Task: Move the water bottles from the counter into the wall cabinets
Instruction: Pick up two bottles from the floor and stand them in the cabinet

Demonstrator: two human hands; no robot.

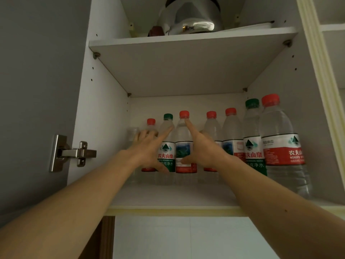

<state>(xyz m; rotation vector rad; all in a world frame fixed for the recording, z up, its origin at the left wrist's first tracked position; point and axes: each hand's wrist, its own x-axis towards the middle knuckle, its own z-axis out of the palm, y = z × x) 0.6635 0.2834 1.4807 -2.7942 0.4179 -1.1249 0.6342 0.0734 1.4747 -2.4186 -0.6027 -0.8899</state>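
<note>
Hinge (74, 153) hardware sits at nine o'clock on the open cabinet's left wall (104, 128), the door swung out of the way so both arms can reach in. Next comes the left hand (149, 148), fingers straight and spread wide, resting against a green-capped bottle (166, 146) and the red-capped one behind it, seemingly to nudge them back into line. At the centre stands a red-capped bottle (183, 139), flanked by both hands; the right hand (203, 148) lies flat against its right side, index finger stretched up toward twelve o'clock almost to the cap, thumb low near the label. Neither hand curls round anything (they appear to be steadying or squaring up the row). Toward three o'clock more water bottles (233, 135) stand upright, the two nearest the right wall looming larger because they sit closer to the shelf's front edge. Above, at twelve o'clock, a shiny kettle (194, 17) occupies the upper shelf (186, 40). The counter is out of view, so what remains to be moved cannot be told.
</note>
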